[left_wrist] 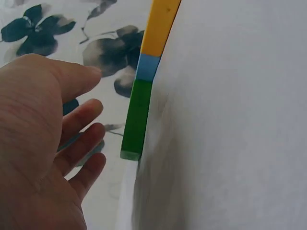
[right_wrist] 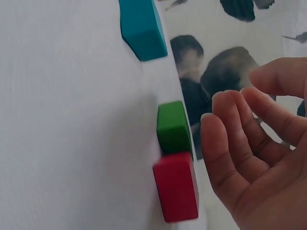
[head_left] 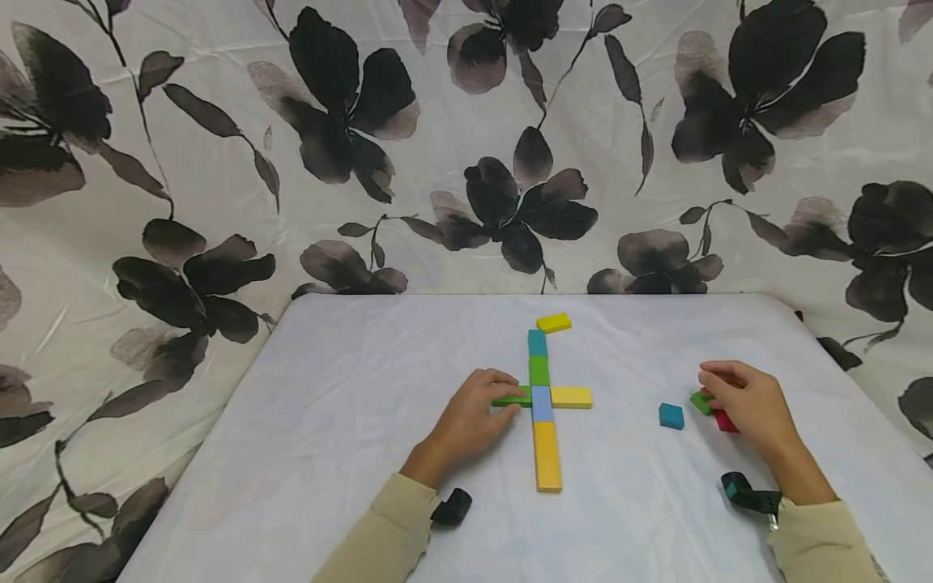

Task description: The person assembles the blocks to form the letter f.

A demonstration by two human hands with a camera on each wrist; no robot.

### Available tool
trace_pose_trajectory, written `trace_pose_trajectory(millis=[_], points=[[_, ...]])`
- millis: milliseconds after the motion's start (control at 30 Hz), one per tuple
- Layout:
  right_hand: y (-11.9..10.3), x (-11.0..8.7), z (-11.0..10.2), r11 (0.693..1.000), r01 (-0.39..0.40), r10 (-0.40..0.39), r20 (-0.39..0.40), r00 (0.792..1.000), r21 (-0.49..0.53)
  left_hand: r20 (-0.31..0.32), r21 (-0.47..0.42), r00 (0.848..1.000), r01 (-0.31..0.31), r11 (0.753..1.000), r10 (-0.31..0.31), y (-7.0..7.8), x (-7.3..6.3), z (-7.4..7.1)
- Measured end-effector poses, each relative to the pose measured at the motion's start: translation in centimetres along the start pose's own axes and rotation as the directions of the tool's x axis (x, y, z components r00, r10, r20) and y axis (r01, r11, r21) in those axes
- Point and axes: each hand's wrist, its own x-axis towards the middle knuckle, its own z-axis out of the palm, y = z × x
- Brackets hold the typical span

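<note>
Toy blocks form a cross on the white table. Its middle is a light blue block [head_left: 542, 403], with a yellow block [head_left: 572, 397] to the right and a long orange-yellow block [head_left: 547, 457] below. Above come a green block [head_left: 538, 371] and a teal block [head_left: 537, 343]. My left hand [head_left: 470, 417] is at the long green block [left_wrist: 136, 120] forming the left arm, fingers relaxed and spread. On the right, my right hand [head_left: 751, 409] hovers by a small green block [right_wrist: 173, 125] and a red block [right_wrist: 176, 189], fingers loosely bent with nothing between them.
One yellow block [head_left: 554, 322] lies slanted at the cross's top end. A loose teal block [head_left: 671, 416] sits left of the green and red pair. Black wrist devices [head_left: 452, 508] are on both arms. Floral cloth [head_left: 503, 202] hangs behind the table.
</note>
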Motion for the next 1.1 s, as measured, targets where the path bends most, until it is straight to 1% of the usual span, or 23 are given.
trace_pose_trajectory(millis=[100, 200, 367, 500, 633, 767, 900, 967, 1100], points=[[0.5, -0.2, -0.4, 1.000, 0.003, -0.003, -0.016, 1.000, -0.005, 0.027, 0.042, 0.999, -0.036, 0.998, 0.035, 0.3, -0.1, 0.1], [1.1, -0.4, -0.9, 1.000, 0.005, -0.006, -0.031, 0.999, -0.017, 0.046, 0.062, 0.996, -0.076, 0.995, 0.074, 0.5, -0.2, 0.2], [1.7, -0.7, -1.4, 0.998, -0.025, 0.022, -0.057, 0.998, -0.055, 0.063, 0.098, 0.989, -0.138, 0.986, 0.133, 0.6, -0.3, 0.3], [2.1, -0.9, -1.7, 0.997, -0.048, 0.044, -0.069, 0.997, -0.063, 0.080, 0.133, 0.986, -0.159, 0.978, 0.149, 0.7, -0.4, 0.4], [2.6, -1.2, -1.8, 0.997, -0.048, 0.043, -0.065, 0.997, -0.068, 0.107, 0.170, 0.981, -0.177, 0.970, 0.160, 1.1, -0.6, 0.5], [3.1, -1.2, -1.9, 0.996, -0.048, 0.045, -0.038, 0.998, -0.069, 0.116, 0.198, 0.978, -0.193, 0.961, 0.172, 1.6, -0.8, 0.4], [3.6, -1.0, -2.0, 0.993, -0.040, 0.041, 0.007, 0.999, -0.115, 0.119, 0.201, 0.974, -0.215, 0.956, 0.195, 2.0, -1.1, 0.3], [3.8, -1.0, -2.1, 0.990, -0.024, 0.029, 0.033, 0.999, -0.140, 0.128, 0.183, 0.972, -0.219, 0.958, 0.197, 2.1, -1.2, 0.4], [4.0, -0.8, -2.4, 0.984, -0.003, 0.021, 0.096, 0.995, -0.180, 0.165, 0.144, 0.971, -0.197, 0.970, 0.173, 2.2, -1.4, 0.5]])
